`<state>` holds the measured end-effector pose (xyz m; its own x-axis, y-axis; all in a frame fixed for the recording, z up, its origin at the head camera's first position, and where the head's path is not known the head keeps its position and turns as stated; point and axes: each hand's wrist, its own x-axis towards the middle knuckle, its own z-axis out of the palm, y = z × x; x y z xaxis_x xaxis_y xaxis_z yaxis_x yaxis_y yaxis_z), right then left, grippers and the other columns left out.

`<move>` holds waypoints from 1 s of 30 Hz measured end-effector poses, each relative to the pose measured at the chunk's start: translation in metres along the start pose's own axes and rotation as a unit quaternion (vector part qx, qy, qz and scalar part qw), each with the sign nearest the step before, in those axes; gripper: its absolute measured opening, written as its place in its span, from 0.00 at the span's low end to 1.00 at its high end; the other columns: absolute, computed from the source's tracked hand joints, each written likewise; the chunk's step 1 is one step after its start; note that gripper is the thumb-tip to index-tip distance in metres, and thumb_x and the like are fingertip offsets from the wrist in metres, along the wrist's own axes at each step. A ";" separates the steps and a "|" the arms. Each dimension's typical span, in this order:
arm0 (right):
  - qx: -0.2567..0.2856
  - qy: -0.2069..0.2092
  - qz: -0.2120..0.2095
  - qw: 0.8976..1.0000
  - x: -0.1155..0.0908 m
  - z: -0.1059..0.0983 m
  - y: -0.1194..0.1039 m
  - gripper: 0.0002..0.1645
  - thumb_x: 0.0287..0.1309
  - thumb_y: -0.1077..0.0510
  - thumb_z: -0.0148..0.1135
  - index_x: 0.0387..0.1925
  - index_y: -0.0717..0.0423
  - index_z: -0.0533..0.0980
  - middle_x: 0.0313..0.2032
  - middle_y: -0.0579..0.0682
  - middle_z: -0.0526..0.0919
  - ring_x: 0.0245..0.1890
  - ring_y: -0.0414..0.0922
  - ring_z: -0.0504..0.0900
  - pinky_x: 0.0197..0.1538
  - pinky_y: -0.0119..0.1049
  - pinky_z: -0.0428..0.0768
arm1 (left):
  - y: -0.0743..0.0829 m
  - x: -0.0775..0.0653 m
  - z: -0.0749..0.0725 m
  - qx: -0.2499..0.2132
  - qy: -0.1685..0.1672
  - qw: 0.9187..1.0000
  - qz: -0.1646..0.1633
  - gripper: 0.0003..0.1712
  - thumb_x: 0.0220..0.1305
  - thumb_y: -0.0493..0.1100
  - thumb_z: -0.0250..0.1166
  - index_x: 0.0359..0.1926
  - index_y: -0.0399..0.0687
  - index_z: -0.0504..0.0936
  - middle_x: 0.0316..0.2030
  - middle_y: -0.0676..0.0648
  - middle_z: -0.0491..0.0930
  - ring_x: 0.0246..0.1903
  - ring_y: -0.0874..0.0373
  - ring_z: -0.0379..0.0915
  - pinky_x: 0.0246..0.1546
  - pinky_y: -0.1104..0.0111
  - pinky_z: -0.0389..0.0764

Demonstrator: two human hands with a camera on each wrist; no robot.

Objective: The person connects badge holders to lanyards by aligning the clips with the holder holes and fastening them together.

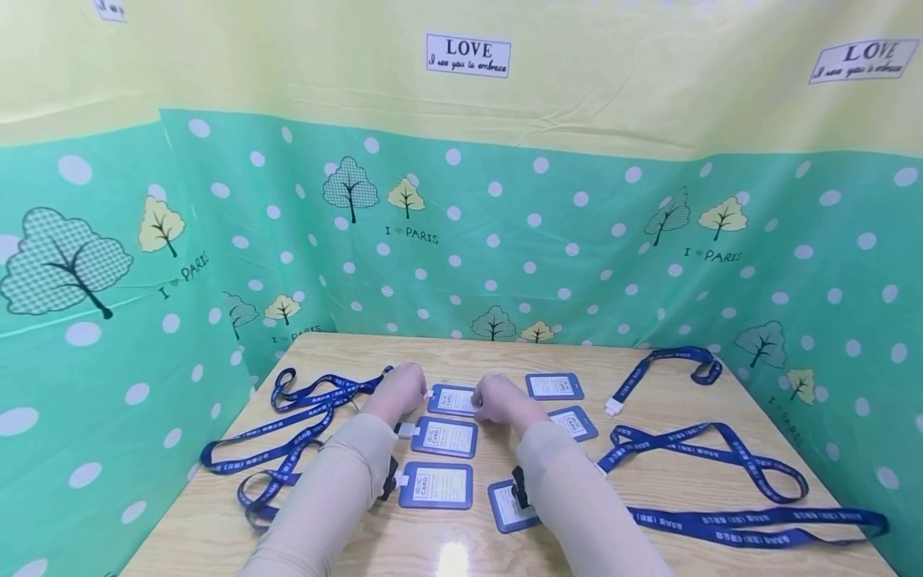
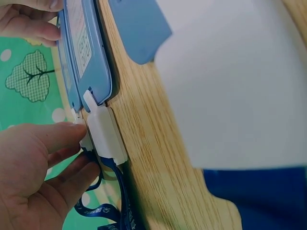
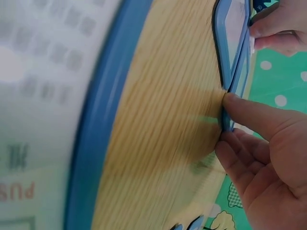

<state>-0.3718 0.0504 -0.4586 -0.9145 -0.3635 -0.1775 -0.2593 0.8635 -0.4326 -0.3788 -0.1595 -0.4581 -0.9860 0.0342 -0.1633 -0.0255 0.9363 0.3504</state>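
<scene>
At the far end of the left column lies a blue ID card holder [image 1: 452, 400] with a white clip on its left end. My left hand [image 1: 406, 389] pinches that white clip [image 2: 85, 136] between thumb and fingers; a blue lanyard runs from it. Opposite, my right hand [image 1: 500, 398] holds the same holder's right end between thumb and fingertips. Nearer in the column are two more holders, a middle one [image 1: 456, 439] and a near one [image 1: 450, 495], each with a white clip at its left end.
Blue lanyards [image 1: 277, 457] sprawl over the table's left side. To the right are a far card holder [image 1: 554, 386], a middle one [image 1: 573, 423] and a near one [image 1: 505, 517] partly behind my sleeve. More lanyards [image 1: 750, 455] lie beyond them. A patterned curtain [image 1: 505, 240] surrounds the wooden table [image 1: 497, 553].
</scene>
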 end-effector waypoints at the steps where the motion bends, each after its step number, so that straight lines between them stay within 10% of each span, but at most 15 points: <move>1: 0.000 -0.001 -0.001 1.000 0.000 0.000 0.000 0.18 0.56 0.60 0.75 0.50 0.52 0.86 0.51 0.52 0.85 0.48 0.47 0.81 0.59 0.46 0.80 | 0.000 0.000 0.000 0.000 0.001 1.000 0.001 0.06 0.66 0.34 0.67 0.43 0.42 0.87 0.43 0.44 0.82 0.45 0.47 0.79 0.52 0.55 0.82; 30: 0.006 0.007 -0.001 1.000 -0.001 0.002 -0.005 0.13 0.58 0.58 0.75 0.45 0.54 0.87 0.46 0.53 0.87 0.48 0.50 0.84 0.56 0.46 0.82 | -0.001 0.001 0.000 -0.004 -0.005 1.000 -0.001 0.06 0.68 0.34 0.65 0.43 0.43 0.87 0.45 0.44 0.81 0.45 0.48 0.79 0.52 0.54 0.82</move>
<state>-0.3691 0.0453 -0.4580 -0.9183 -0.3600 -0.1649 -0.2567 0.8584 -0.4442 -0.3795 -0.1600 -0.4588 -0.9842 0.0363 -0.1733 -0.0286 0.9332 0.3583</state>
